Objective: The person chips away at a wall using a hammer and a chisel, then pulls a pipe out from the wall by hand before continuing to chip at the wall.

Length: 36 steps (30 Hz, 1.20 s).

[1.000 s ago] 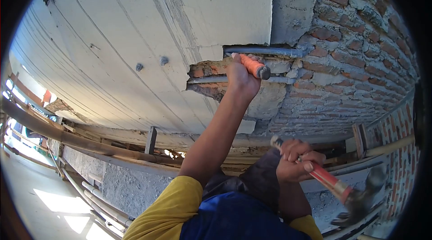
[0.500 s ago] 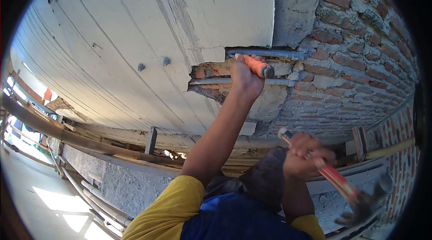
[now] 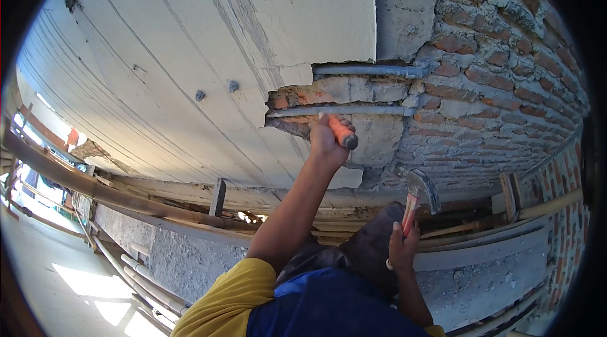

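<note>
By the left hand (image 3: 325, 142), just beside the centre of the view, an orange-handled tool (image 3: 340, 128), probably a chisel, is grasped in curled fingers; its dark butt is pointed between four and five o'clock. By the right hand (image 3: 403, 250), at about five o'clock, a hammer (image 3: 410, 207) is gripped by its handle, with the head raised to about twelve o'clock from the fist. It is judged that chipping of the wall is in hand, and that the hammer and the butt are apart between blows. For the next stroke, a steady tool and a blow aimed away from the fingers would be needed.

The handle of the tool is rounded and bright; its tip cannot be told clearly. On the hammer, worn red and a grey metal head with curved claw are seen.

Toward twelve o'clock from the left hand, a ragged recess (image 3: 346, 91) is crossed by two grey pipes (image 3: 373, 71). Farther, rough brickwork (image 3: 493, 97) is seen between two and three o'clock, pale wall (image 3: 171, 59) at ten.
</note>
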Motion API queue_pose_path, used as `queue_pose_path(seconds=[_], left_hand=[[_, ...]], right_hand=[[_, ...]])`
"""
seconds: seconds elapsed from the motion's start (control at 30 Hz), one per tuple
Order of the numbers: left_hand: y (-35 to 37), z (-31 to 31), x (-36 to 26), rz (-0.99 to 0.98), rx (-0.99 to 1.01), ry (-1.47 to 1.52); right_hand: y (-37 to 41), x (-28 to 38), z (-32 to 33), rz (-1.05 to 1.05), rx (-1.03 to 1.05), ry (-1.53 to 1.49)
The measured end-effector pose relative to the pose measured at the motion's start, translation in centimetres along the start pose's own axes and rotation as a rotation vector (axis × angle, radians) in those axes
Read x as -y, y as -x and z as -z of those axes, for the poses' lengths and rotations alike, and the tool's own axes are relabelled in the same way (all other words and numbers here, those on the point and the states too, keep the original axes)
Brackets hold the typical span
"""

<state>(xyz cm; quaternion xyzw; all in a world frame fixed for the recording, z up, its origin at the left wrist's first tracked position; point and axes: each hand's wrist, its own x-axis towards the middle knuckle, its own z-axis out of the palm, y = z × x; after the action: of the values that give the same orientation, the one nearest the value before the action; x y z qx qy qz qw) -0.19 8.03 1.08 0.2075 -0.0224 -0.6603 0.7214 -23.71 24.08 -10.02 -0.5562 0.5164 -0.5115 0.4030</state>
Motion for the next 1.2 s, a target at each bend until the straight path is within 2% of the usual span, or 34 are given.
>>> queue_pose_path(seconds=[0.07,0.2,0.27,0.43,0.53,0.63,0.83,1.2], left_hand=[[-0.7,3.2,-0.3,0.055,-0.037,0.054],[1.7,4.5,-0.3,0.051,-0.144,-0.028],[1.8,4.9,-0.4,0.027,-0.127,-0.062],[3.8,3.4,-0.2,-0.024,-0.028,-0.259],[5.0,3.4,-0.1,-0.015,-0.034,-0.327],[5.4,6.5,-0.7,0.127,-0.085,-0.322],[6.5,12.6,-1.9,0.135,-0.281,-0.249],[5.4,8.2,-4.0,-0.032,-0.238,-0.415]], right_hand=[[1.4,-1.9,0.1,-0.175,0.010,-0.070],[2.5,-2.3,0.2,-0.287,0.031,-0.207],[2.5,-1.7,0.4,-0.332,0.043,-0.278],[0.7,0.1,0.0,-0.281,0.061,-0.331],[0.0,0.4,-0.4,-0.269,0.080,-0.359],[0.2,0.2,-0.8,-0.299,0.096,-0.374],[1.2,-0.9,-1.0,-0.410,0.136,-0.401],[-1.5,-0.6,-3.1,-0.347,0.179,-0.481]])
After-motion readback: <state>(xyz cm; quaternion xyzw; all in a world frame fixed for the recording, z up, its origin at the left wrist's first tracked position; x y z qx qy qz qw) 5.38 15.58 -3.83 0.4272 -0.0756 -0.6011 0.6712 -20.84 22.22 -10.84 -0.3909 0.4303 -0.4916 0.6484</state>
